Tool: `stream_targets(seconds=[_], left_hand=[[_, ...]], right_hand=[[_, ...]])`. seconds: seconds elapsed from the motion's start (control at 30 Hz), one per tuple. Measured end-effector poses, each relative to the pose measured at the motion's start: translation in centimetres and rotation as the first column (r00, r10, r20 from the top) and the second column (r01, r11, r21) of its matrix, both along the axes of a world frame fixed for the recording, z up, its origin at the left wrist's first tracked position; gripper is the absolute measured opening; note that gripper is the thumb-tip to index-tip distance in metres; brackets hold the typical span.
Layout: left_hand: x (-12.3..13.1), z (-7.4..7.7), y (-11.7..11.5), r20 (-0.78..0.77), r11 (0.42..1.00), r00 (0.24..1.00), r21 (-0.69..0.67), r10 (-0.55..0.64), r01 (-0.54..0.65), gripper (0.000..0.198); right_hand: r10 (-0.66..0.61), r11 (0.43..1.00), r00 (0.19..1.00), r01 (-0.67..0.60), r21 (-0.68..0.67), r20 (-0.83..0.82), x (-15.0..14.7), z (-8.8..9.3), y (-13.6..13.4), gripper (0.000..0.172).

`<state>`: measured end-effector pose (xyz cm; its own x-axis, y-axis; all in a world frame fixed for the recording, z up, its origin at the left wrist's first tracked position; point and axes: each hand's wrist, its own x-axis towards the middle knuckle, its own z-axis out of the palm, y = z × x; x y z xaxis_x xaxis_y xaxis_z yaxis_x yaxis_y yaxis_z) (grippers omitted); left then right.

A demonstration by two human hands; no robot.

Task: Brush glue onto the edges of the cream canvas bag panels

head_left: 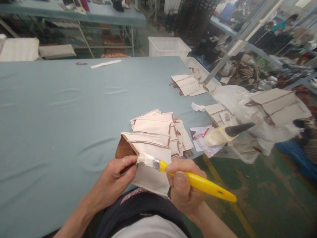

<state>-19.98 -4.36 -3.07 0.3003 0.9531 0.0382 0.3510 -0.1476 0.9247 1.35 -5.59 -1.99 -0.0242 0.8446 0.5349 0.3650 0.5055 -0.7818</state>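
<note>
My right hand (184, 188) grips a paintbrush (213, 189) by its yellow handle. Its bristles are coated with something whitish and touch the edge of a cream sewn piece (152, 181) with a brown inside. Thumb and fingers of my left hand (112, 180) pinch that edge right beside the bristle tips. The piece lies at the front table edge, close to my body, its brown inside (123, 148) partly opened toward the left. Just beyond it, a fanned stack of similar cream pieces (153, 127) rests on the table, overlapping one another.
A blue-green cloth (56, 115) covers the table. To the right stand a whitish container with a black handle or spout (218, 137), papers with a red pen (205, 132), and more cream pieces (187, 84). A white bin (168, 46) stands past the far edge; a slanted metal post (228, 56) rises at right.
</note>
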Motion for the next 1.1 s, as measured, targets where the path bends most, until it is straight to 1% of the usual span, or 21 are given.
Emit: stream_targets(seconds=[0.1,0.13,0.2,0.27,0.33,0.4,0.47,0.53,0.6,0.67,0.7,0.8,0.87,0.93,1.0,1.07,1.1], left_hand=[[0.2,0.2,0.1,-0.013,1.0,1.0,0.026,0.009,-0.009,0.03],[0.3,0.2,0.1,-0.008,1.0,1.0,0.025,0.007,-0.007,0.029],[0.4,0.3,0.1,0.012,1.0,1.0,0.004,0.004,-0.004,0.028],[0.6,0.5,0.2,0.025,1.0,1.0,-0.025,0.013,-0.013,0.027],[0.7,0.6,0.5,0.038,0.998,0.999,-0.066,0.028,-0.025,0.028],[0.6,0.8,0.8,0.081,0.989,0.996,-0.147,0.044,-0.032,0.028],[0.5,0.7,1.4,0.169,0.963,0.983,-0.27,0.074,-0.026,0.027],[0.3,0.6,1.9,0.284,0.923,0.953,-0.384,0.105,0.013,0.03],[0.2,0.4,2.3,0.374,0.888,0.919,-0.455,0.127,0.063,0.036],[0.2,0.3,2.5,0.419,0.855,0.896,-0.509,0.149,0.096,0.04],[0.2,0.3,2.6,0.43,0.837,0.888,-0.537,0.161,0.109,0.043],[0.4,0.3,2.5,0.448,0.783,0.876,-0.604,0.179,0.148,0.05],[0.5,0.4,2.6,0.444,0.776,0.875,-0.615,0.194,0.14,0.051],[0.5,0.4,2.8,0.437,0.774,0.872,-0.623,0.222,0.115,0.05],[0.5,0.6,3.0,0.445,0.764,0.861,-0.636,0.246,0.111,0.051],[0.5,0.8,3.1,0.454,0.759,0.851,-0.642,0.262,0.109,0.055],[0.5,1.0,3.2,0.456,0.757,0.849,-0.644,0.266,0.109,0.056]], right_hand=[[0.049,0.994,0.999,-0.05,0.097,0.018,-0.2,1.0,0.5,0.027],[0.063,0.993,0.998,-0.065,0.097,0.016,-0.3,1.2,0.6,0.027],[0.066,0.996,0.997,-0.064,0.063,-0.029,-0.2,1.0,0.7,0.025],[0.039,0.999,0.997,-0.039,0.0,-0.07,0.0,0.5,0.8,0.023],[0.041,0.998,0.997,-0.045,-0.054,-0.063,0.4,0.1,1.0,0.022],[0.05,0.995,0.995,-0.057,-0.085,-0.085,0.8,0.2,1.3,0.024],[0.039,0.995,0.983,-0.055,-0.086,-0.18,1.2,0.8,1.4,0.025],[0.038,0.996,0.957,-0.061,-0.07,-0.286,1.6,1.5,1.6,0.026],[0.067,0.994,0.945,-0.091,-0.06,-0.319,1.7,1.9,1.9,0.025],[0.09,0.994,0.963,-0.103,-0.04,-0.253,1.5,1.8,2.6,0.024],[0.084,0.996,0.976,-0.09,-0.023,-0.201,1.5,1.6,3.0,0.025],[0.026,0.998,0.998,-0.022,0.066,-0.051,1.2,0.9,4.1,0.029],[0.003,0.994,1.0,-0.002,0.111,-0.009,1.1,0.7,4.4,0.025],[0.013,0.988,1.0,-0.01,0.156,-0.018,1.0,0.8,4.4,0.02],[0.057,0.976,0.998,-0.05,0.213,-0.025,0.8,1.1,4.6,0.019],[0.1,0.956,0.994,-0.105,0.273,0.034,0.7,1.3,4.9,0.019],[0.095,0.952,0.993,-0.111,0.286,0.068,0.7,1.3,5.1,0.019]])
